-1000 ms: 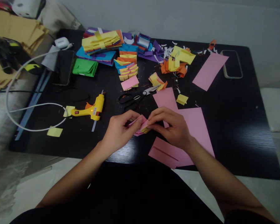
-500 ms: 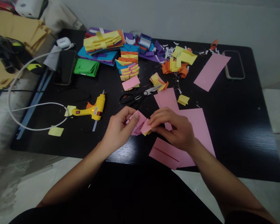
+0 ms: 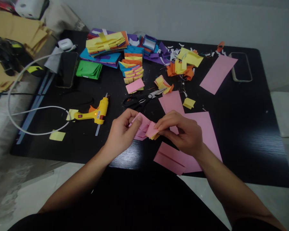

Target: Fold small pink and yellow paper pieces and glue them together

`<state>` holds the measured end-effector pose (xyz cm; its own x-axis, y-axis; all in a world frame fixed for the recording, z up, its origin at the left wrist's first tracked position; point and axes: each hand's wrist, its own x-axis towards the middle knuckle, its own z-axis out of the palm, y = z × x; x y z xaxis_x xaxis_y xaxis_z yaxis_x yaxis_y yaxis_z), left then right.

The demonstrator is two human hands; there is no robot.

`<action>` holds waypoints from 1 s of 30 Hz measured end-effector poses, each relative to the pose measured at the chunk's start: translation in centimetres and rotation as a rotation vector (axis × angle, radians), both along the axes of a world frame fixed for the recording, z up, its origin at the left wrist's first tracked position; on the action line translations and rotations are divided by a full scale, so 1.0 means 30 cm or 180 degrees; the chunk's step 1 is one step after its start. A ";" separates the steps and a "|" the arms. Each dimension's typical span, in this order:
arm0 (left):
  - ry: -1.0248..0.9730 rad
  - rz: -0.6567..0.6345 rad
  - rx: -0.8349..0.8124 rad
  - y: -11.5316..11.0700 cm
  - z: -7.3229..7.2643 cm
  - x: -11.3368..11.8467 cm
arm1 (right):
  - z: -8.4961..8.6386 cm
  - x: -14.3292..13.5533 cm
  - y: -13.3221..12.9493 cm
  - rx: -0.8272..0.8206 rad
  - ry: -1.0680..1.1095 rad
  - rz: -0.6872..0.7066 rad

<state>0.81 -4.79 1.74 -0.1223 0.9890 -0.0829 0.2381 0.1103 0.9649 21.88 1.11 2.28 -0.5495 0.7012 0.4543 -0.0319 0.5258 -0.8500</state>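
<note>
Between thumb and fingers, my left hand [image 3: 124, 130] pinches a folded piece of pink paper [image 3: 142, 126] just above the table's front part. My right hand [image 3: 181, 130] grips a small pink and yellow folded paper [image 3: 152, 130], its edge against the pink piece. Under and beside the right hand lie a large pink sheet [image 3: 205, 134] and a creased pink strip [image 3: 170, 158]. More pink paper [image 3: 173, 101] rests just beyond the hands, near black-handled scissors [image 3: 141, 100]. My right fingertips partly cover the small folded paper.
A yellow glue gun [image 3: 96, 114], its light lit, lies left with a white cable [image 3: 11, 96] looping nearby. Folded paper bundles [image 3: 106, 43], a green stack [image 3: 89, 69] and paper scraps [image 3: 174, 53] line the back. A phone [image 3: 66, 69] lies left, a phone case [image 3: 242, 67] right.
The small pink and yellow paper in my right hand has shifted slightly right and tilted, showing more yellow edge. Both hands keep their hold, and the table's things stay put.
</note>
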 end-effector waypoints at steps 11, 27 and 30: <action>-0.0685 0.0220 -0.0249 0.016 -0.002 -0.002 | -0.007 0.009 0.002 -0.0416 0.0224 -0.0037; -0.0281 0.0225 0.0109 0.003 -0.009 -0.003 | -0.007 -0.003 -0.002 -0.0009 -0.0495 -0.0464; -0.0044 0.0100 0.0192 -0.007 -0.017 0.001 | -0.019 -0.016 -0.010 -0.0332 -0.0548 -0.0769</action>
